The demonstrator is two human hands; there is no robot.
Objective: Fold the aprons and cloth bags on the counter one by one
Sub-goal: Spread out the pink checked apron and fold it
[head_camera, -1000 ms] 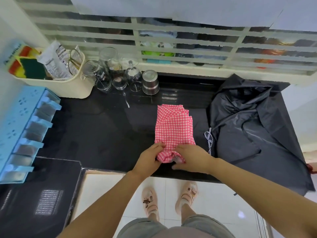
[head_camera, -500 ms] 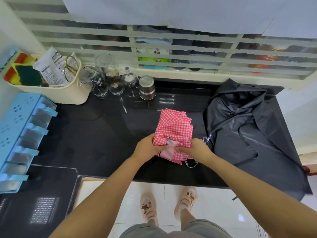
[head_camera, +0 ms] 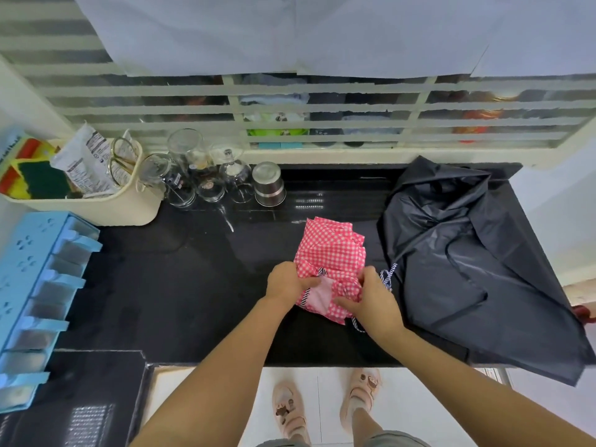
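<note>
A pink-and-white checked cloth lies partly folded on the black counter, with its near end lifted and doubled back so that the plain pink inside shows. My left hand grips the cloth's left near edge. My right hand pinches the bunched right near edge. A navy-and-white striped string trails out beside my right hand. A crumpled black apron lies spread over the counter's right end, untouched.
Upturned glasses and a steel cup stand at the back. A cream basket with sponges and scissors sits at the back left. A blue rack lies at the left. The counter's front edge is close to my arms.
Both hands have lifted the checked cloth's near end and folded it away from me, showing the pink inside and the striped string. The black apron has not moved.
</note>
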